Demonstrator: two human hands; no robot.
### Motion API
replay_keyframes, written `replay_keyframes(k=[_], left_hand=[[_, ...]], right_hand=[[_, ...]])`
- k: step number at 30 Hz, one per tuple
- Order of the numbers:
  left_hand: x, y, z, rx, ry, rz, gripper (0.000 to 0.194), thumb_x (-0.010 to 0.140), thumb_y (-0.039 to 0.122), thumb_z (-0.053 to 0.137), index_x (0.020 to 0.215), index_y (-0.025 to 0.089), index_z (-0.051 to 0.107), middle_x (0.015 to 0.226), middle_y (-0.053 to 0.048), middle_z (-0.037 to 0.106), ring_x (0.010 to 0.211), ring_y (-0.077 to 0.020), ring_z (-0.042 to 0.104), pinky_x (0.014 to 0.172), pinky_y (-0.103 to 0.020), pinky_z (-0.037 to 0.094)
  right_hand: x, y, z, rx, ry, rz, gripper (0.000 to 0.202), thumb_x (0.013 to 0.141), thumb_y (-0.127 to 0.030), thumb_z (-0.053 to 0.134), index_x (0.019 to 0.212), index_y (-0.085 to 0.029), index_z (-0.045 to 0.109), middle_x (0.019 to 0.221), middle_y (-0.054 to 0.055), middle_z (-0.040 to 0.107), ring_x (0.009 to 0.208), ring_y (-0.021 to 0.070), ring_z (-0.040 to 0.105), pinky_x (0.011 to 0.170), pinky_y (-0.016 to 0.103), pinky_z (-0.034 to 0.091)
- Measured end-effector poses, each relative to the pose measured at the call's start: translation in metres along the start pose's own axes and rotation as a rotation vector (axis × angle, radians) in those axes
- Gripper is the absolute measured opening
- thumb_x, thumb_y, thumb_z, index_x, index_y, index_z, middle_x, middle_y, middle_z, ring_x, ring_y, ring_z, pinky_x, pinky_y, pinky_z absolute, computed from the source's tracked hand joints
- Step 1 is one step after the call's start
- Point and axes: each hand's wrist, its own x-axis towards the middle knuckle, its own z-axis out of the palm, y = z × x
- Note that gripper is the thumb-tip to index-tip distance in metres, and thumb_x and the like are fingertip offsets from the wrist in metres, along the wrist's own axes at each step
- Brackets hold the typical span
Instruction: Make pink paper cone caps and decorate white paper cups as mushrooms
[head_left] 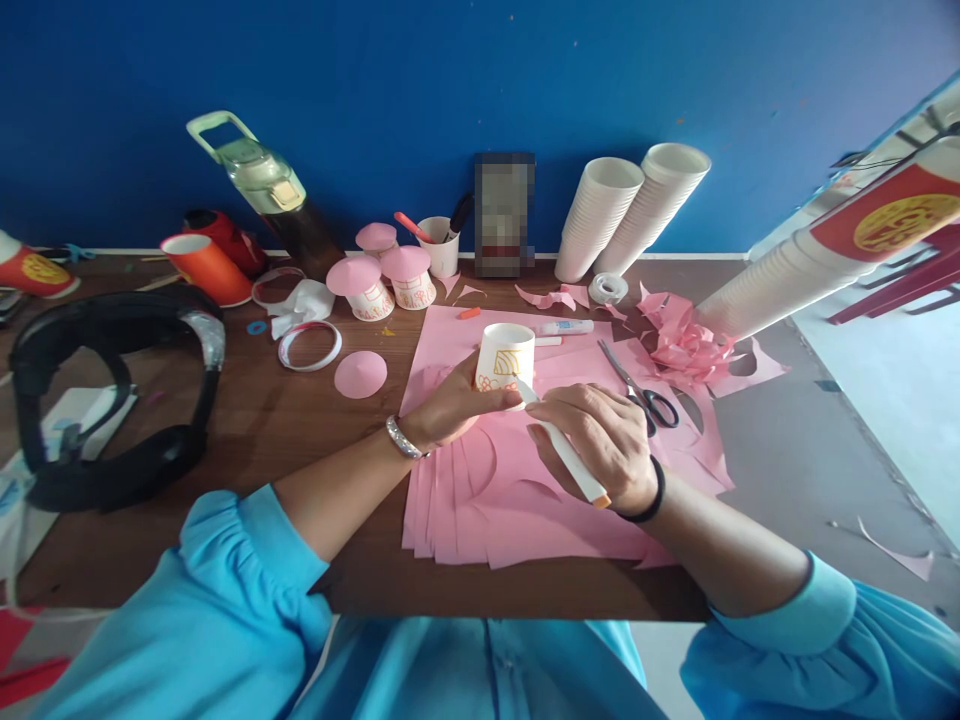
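My left hand [457,402] is closed around a white paper cup [517,345], held upright over pink paper sheets [480,520]. A yellow-brown striped square and orange flower shapes are drawn on the cup's side. In my right hand [600,440] is a white marker pen [571,462] with an orange end, its tip at the drawing. Just behind the cup lie an orange cap [469,313] and a white tube [568,327] on the paper. Black-handled scissors [637,390] rest open to the right of my right hand.
Decorated cups with pink cone tops [367,295] stand back left, near a loose pink cone [361,374] and a water bottle [277,200]. Stacked white cups [600,215] lean at the wall. Crumpled pink scraps [686,340] lie right; a black headset [112,400] sits left.
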Motion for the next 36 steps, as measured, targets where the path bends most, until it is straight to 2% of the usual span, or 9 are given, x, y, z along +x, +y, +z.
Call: replay_keyframes(k=[10, 17, 24, 29, 36], left_hand=[[0.0, -0.0012, -0.0013, -0.012, 0.002, -0.002, 0.045, 0.078, 0.038, 0.088, 0.111, 0.019, 0.064, 0.099, -0.004, 0.068, 0.095, -0.0202, 0.063, 0.09, -0.037, 0.048], [0.0001, -0.0002, 0.0001, -0.004, 0.001, 0.003, 0.051, 0.078, 0.037, 0.087, 0.12, 0.021, 0.062, 0.109, -0.007, 0.071, 0.104, -0.0239, 0.065, 0.09, -0.038, 0.048], [-0.0011, 0.005, 0.0039, 0.003, 0.014, 0.002, 0.053, 0.079, 0.034, 0.087, 0.123, 0.023, 0.059, 0.115, -0.007, 0.069, 0.107, -0.0233, 0.064, 0.09, -0.037, 0.049], [-0.0009, 0.0037, 0.002, 0.01, 0.0, -0.004, 0.05, 0.079, 0.035, 0.086, 0.12, 0.022, 0.06, 0.119, -0.009, 0.069, 0.11, -0.025, 0.064, 0.092, -0.039, 0.049], [-0.0012, 0.0021, 0.0023, 0.008, 0.006, -0.016, 0.053, 0.078, 0.033, 0.087, 0.122, 0.023, 0.059, 0.12, -0.008, 0.068, 0.113, -0.0269, 0.064, 0.091, -0.04, 0.05]], right_hand=[[0.0009, -0.0003, -0.0009, 0.0, -0.012, 0.017, 0.026, 0.091, -0.01, 0.06, 0.116, -0.017, 0.06, 0.086, 0.007, 0.073, 0.071, 0.0187, 0.07, 0.062, 0.031, 0.057], [0.003, 0.0009, -0.0027, -0.025, 0.046, 0.001, 0.019, 0.092, -0.011, 0.062, 0.11, -0.016, 0.06, 0.082, 0.007, 0.072, 0.068, 0.018, 0.068, 0.06, 0.031, 0.057], [0.0037, 0.0039, -0.0048, -0.041, 0.06, 0.026, 0.024, 0.092, -0.011, 0.062, 0.114, -0.018, 0.059, 0.084, 0.007, 0.072, 0.07, 0.0182, 0.068, 0.061, 0.03, 0.056], [0.0034, 0.0041, -0.0043, -0.057, 0.049, 0.036, 0.022, 0.092, -0.011, 0.062, 0.113, -0.018, 0.059, 0.086, 0.007, 0.073, 0.071, 0.018, 0.069, 0.062, 0.029, 0.056], [0.0011, 0.0049, -0.0031, -0.022, 0.037, 0.029, 0.03, 0.09, -0.009, 0.063, 0.119, -0.017, 0.059, 0.088, 0.008, 0.073, 0.072, 0.0192, 0.07, 0.063, 0.03, 0.056]])
